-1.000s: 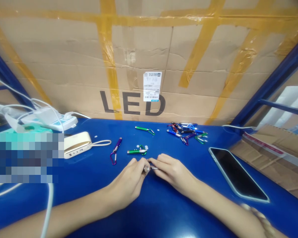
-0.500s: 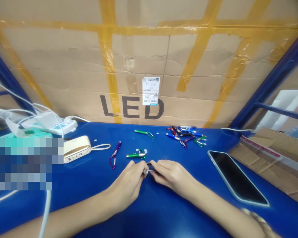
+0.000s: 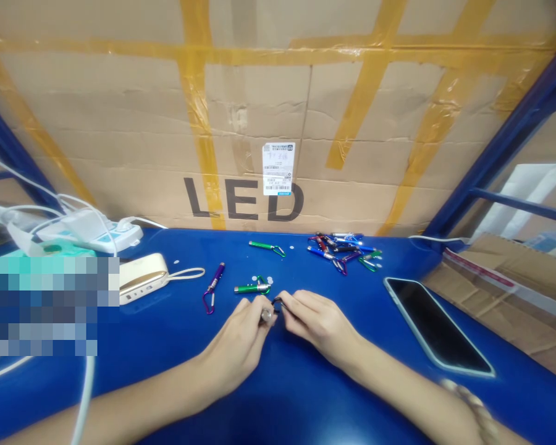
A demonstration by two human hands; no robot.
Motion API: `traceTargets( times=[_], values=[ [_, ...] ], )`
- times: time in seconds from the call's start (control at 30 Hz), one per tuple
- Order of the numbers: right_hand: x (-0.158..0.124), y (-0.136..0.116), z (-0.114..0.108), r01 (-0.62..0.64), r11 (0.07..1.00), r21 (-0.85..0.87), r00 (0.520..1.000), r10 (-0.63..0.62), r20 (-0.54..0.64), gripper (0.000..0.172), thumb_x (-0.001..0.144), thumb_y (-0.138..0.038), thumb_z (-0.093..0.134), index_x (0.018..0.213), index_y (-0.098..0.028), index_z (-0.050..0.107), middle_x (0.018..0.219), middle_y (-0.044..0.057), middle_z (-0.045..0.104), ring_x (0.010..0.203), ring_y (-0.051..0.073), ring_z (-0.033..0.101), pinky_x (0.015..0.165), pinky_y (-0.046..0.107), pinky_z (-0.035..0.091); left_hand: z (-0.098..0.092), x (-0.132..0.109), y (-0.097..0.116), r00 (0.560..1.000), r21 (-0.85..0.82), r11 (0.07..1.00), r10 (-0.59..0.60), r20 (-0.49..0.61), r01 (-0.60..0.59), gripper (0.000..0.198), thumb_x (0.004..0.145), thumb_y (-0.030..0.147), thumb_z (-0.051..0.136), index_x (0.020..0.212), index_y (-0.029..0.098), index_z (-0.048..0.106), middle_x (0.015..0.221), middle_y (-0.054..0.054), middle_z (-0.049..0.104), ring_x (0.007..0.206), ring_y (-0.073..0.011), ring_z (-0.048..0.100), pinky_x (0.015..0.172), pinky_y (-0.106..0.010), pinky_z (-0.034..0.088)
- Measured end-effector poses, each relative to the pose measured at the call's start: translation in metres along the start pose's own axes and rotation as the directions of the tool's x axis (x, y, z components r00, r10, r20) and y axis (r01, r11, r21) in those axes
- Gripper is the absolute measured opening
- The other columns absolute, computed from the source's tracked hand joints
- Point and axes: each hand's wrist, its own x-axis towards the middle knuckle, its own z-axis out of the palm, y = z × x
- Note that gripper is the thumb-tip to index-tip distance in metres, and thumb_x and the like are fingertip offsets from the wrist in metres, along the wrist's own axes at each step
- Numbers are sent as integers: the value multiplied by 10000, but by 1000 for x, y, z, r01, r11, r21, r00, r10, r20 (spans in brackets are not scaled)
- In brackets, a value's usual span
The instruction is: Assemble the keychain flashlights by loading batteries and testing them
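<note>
Near the middle of the blue table, my left hand is closed around a mini flashlight, its silver round end facing me. Most of its body is hidden by the fingers. A black carabiner clip curves between the hands, and my right hand pinches its right side. Just beyond the fingers lies a green mini flashlight with a green clip. Further left is a purple mini flashlight, and another green one lies toward the back.
Several mini flashlights in mixed colours form a pile at the back right. A phone lies to the right. Left are a cream power bank, a power strip and white cables. A large cardboard box stands behind the table.
The flashlight's silver end has shifted slightly left in my left hand. More of the black carabiner clip shows between my hands, which are a little further apart. The view has shifted slightly.
</note>
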Motion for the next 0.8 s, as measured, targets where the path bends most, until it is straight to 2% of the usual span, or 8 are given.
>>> traceTargets(
  times=[0.13, 0.3, 0.53, 0.63, 0.7, 0.77, 0.8],
  values=[
    [2, -2, 0, -29, 1000, 10, 1000, 29, -4, 204, 899, -127, 400, 944, -48, 582, 627, 44, 541, 548, 121, 490, 528, 237, 441, 1, 1, -1, 997, -90, 994, -70, -37, 66, 92, 912, 215, 312, 830, 226, 352, 782, 8, 489, 717, -134, 471, 669, -254, 399],
    [4, -7, 1, -78, 997, 3, 996, 78, -36, 201, 902, -126, 393, 968, -66, 573, 613, 26, 517, 532, 115, 483, 523, 235, 433, 2, 2, -3, 992, -74, 997, -34, -124, 25, 147, 888, 220, 374, 746, 228, 336, 675, 38, 457, 642, -122, 466, 597, -224, 386],
    [4, -10, 6, -130, 991, 15, 991, 130, -14, 240, 914, -143, 374, 1000, -41, 573, 632, 41, 536, 552, 122, 507, 543, 234, 443, 4, 3, -2, 993, -48, 998, 26, -113, -31, 147, 856, 160, 381, 727, 222, 347, 656, 40, 470, 614, -111, 473, 572, -209, 386],
    [2, -2, 8, -279, 960, 25, 955, 274, 116, 231, 906, -175, 397, 1003, -76, 582, 659, 40, 554, 567, 129, 536, 538, 233, 456, 5, 2, -2, 993, -60, 998, -1, -115, -6, 136, 860, 192, 393, 735, 220, 348, 674, 33, 474, 617, -113, 455, 589, -225, 386],
    [0, 6, 6, -392, 920, 10, 888, 375, 266, 206, 883, -181, 443, 1000, -103, 594, 688, 40, 569, 583, 139, 558, 541, 242, 471, 3, 2, -1, 993, -114, 993, -50, -106, 38, 139, 874, 234, 388, 745, 219, 339, 697, 26, 474, 640, -116, 459, 615, -241, 392],
    [-2, 14, 2, -443, 896, -1, 828, 410, 382, 209, 851, -174, 498, 1022, -121, 606, 756, 57, 586, 645, 157, 584, 589, 270, 497, -1, 4, 2, 992, -193, 978, -99, -79, 82, 155, 885, 262, 375, 747, 219, 320, 709, 25, 461, 649, -113, 456, 626, -248, 391],
    [-2, 17, -1, -447, 894, 14, 819, 403, 407, 233, 839, -175, 519, 1051, -131, 606, 813, 73, 593, 704, 171, 594, 636, 294, 508, -3, 5, 3, 991, -235, 967, -120, -61, 103, 166, 888, 273, 372, 744, 219, 310, 707, 27, 452, 643, -110, 448, 626, -248, 389]
  ],
)
